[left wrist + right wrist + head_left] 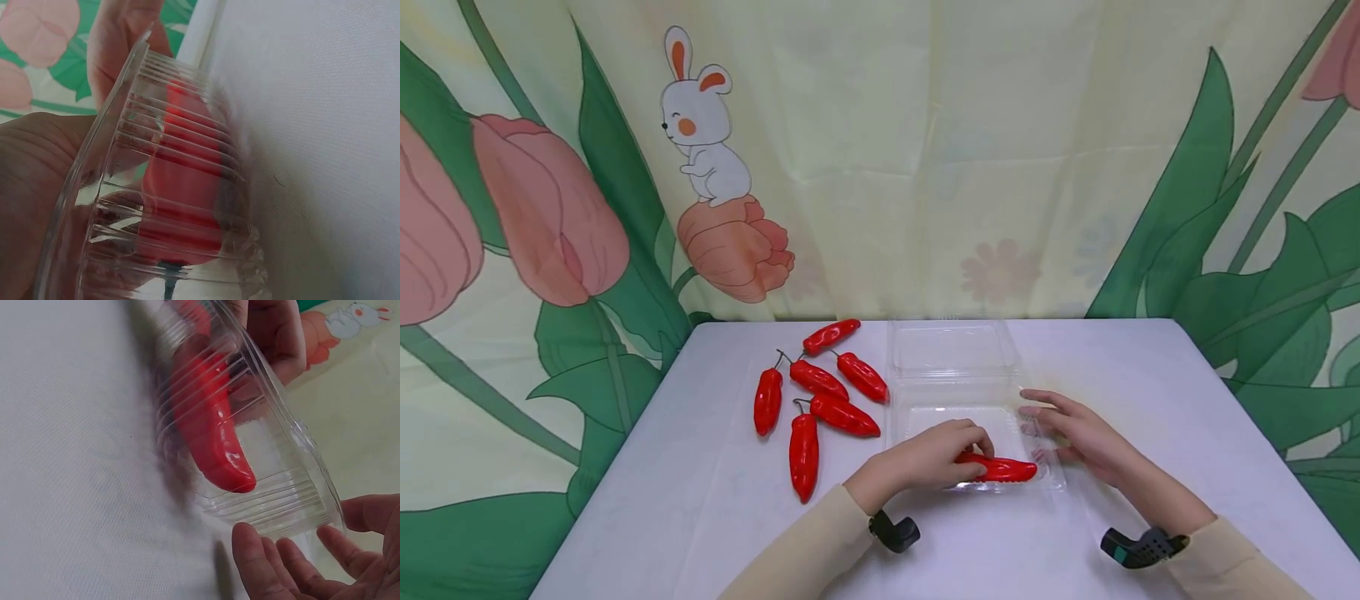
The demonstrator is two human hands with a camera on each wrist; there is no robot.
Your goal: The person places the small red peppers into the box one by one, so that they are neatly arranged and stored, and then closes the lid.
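Note:
A clear plastic clamshell box (921, 415) lies open on the table, its lid (951, 348) folded back toward the far edge. Inside, along the near side, is a glossy red chili pepper (1011, 470) with its tip pointing right. My left hand (934, 454) reaches over the near wall and grips the pepper's left end with curled fingers and thumb. Through the ribbed wall, the left wrist view shows the pepper's dark stem (170, 281). My right hand (1086, 437) is at the box's right side, fingers (253, 556) spread, fingertips right at the wall.
Several more red peppers (803, 458) with dark stems lie loosely grouped left of the box, one (862, 377) close beside its left edge. The white-covered table (700, 467) ends at a patterned curtain (865, 167) behind.

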